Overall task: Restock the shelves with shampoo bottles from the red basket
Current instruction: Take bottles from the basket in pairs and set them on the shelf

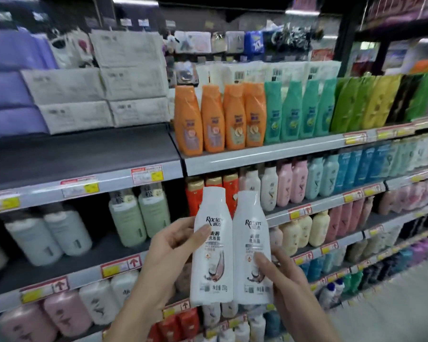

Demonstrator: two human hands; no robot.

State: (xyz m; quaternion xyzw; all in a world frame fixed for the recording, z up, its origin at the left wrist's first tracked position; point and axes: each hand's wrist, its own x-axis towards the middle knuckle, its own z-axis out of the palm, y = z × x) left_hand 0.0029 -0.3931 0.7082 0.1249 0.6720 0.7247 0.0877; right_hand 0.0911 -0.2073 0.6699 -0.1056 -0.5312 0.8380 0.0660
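- Your left hand grips the left white shampoo bottle, with the thumb lying across its Raclen label.
- Your right hand holds the right white shampoo bottle lower down, thumb on its front.
- Both bottles are upright, caps up, with their sides touching, near you in front of the shelves.
- Farther back, orange bottles line the upper shelf, with teal bottles just to their right.
- On the far left are stacked white tissue packs, and pale green bottles stand a shelf below them.
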